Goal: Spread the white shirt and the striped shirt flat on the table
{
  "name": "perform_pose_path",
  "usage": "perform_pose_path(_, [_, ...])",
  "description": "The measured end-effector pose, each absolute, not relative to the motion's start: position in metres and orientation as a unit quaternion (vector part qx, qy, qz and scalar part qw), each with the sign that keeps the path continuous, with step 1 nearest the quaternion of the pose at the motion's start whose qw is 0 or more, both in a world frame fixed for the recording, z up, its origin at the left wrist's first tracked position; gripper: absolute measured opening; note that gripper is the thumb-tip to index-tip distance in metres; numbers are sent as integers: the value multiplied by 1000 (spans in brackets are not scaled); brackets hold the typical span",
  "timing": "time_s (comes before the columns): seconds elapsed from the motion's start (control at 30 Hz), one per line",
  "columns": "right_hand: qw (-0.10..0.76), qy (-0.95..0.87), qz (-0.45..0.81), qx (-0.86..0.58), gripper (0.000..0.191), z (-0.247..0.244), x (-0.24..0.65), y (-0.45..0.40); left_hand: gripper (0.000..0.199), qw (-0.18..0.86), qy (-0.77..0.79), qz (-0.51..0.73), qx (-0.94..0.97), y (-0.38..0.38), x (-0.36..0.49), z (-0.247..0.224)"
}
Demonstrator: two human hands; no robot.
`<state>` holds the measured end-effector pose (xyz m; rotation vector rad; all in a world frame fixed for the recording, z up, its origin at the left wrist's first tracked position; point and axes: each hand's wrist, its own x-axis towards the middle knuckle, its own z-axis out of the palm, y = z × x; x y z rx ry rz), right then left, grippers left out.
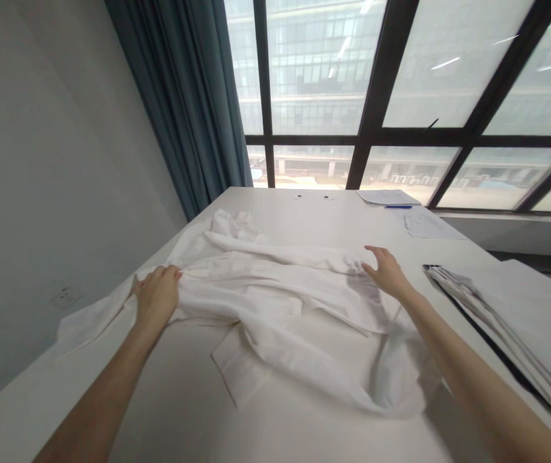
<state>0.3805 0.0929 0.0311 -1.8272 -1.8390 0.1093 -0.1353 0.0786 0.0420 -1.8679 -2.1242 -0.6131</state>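
Observation:
A crumpled white shirt (265,283) with long sleeves lies spread over the white table, one cuff (239,366) pointing toward me and another sleeve end reaching out to the left. My left hand (158,296) is closed on the shirt's fabric at the left side, fingers curled over it with the tips partly hidden. At the right end of the shirt, my right hand (386,273) is open, thumb and fingers apart. It hovers by the gathered edge of the cloth; whether it touches the fabric I cannot tell.
Folded white cloth (535,321) is stacked on a dark board at the right edge of the table (304,212). Papers (388,197) and a blue pen (398,207) lie at the far right. Beyond are windows, a blue curtain (193,96) and a grey wall on the left.

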Motion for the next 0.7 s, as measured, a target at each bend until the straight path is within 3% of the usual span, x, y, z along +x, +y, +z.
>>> perform_pose_path(0.1, [268, -761, 73, -586, 53, 49, 336, 83, 33, 173, -672, -322, -644, 71, -113, 69])
perform_pose_path(0.27, [321, -866, 161, -349, 101, 95, 245, 64, 20, 220, -434, -490, -724, 54, -56, 110])
perform_pose_path(0.33, [359, -862, 203, -295, 109, 107, 214, 63, 22, 178, -390, -478, -766, 48, -30, 116])
perform_pose_path(0.4, [400, -824, 290, -279, 88, 110, 192, 68, 21, 131, -395, -441, -795, 45, -9, 119])
perform_pose_path(0.47, [437, -750, 407, -284, 49, 106, 183, 78, 18, 122, -426, -445, -779, 45, 6, 117])
perform_pose_path(0.53, [470, -675, 485, -295, 22, 100, 182, 88, 43, 133, -472, -491, -720, 47, 17, 112])
perform_pose_path(0.63, [521, -612, 505, -314, 21, 97, 190, 96, 93, 68, -524, -533, -661, 51, 29, 92])
perform_pose_path(0.7, [547, -570, 528, -312, 27, 102, 195, 96, 105, -54, -535, -518, -665, 54, 39, 71])
